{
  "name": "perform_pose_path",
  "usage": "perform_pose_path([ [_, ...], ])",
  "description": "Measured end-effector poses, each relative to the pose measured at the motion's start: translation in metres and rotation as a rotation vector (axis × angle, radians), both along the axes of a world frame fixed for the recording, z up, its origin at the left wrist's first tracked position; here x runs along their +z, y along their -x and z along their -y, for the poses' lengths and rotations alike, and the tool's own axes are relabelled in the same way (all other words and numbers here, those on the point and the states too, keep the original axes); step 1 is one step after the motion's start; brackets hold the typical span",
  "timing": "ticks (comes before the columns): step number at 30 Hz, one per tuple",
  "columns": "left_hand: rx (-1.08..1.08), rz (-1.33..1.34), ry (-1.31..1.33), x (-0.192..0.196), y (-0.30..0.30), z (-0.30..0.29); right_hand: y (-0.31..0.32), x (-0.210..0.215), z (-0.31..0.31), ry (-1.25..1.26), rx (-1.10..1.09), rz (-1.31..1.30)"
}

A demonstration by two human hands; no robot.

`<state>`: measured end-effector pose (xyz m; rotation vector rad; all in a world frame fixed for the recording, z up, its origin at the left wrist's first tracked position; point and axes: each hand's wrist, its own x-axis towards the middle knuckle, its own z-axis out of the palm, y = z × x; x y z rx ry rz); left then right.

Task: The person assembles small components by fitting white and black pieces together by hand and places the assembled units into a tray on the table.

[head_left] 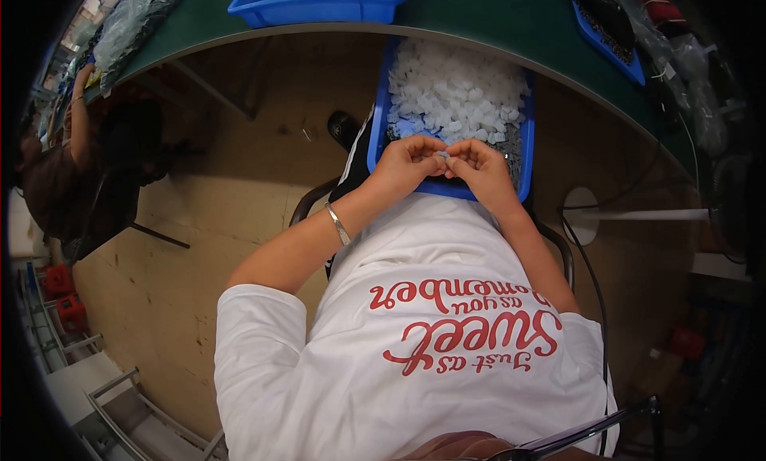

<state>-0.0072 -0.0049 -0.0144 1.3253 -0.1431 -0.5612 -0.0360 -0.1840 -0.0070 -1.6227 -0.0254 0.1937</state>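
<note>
My left hand [410, 163] and my right hand [482, 171] meet over the near part of a blue plastic tray [524, 162]. Thumb and fingertips of both are pinched together on a small pale piece [444, 154], mostly covered by the fingers. Its exact kind is too small to make out. A heap of small translucent white plastic pieces [455, 86] fills the far part of the tray. Small dark grey pieces [515, 146] lie along the right side and near end, partly beneath my hands.
The tray reaches under the edge of a green table [207, 22]. Upon it stand another blue tray [319, 10] of pale pieces and a blue tray [610, 42] with dark pieces. A person [60, 150] sits at left. A black cable [590, 277] hangs at right.
</note>
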Motion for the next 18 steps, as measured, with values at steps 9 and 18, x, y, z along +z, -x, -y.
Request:
perform_pose_path([
  [9, 0.216, 0.315, 0.071, 0.043, -0.020, -0.012, 0.006, 0.006, 0.003, -0.012, -0.027, 0.018],
  [18, 0.605, 0.833, -0.325, 0.213, -0.139, -0.074, 0.008, 0.010, 0.005, 0.496, 0.015, 0.184],
])
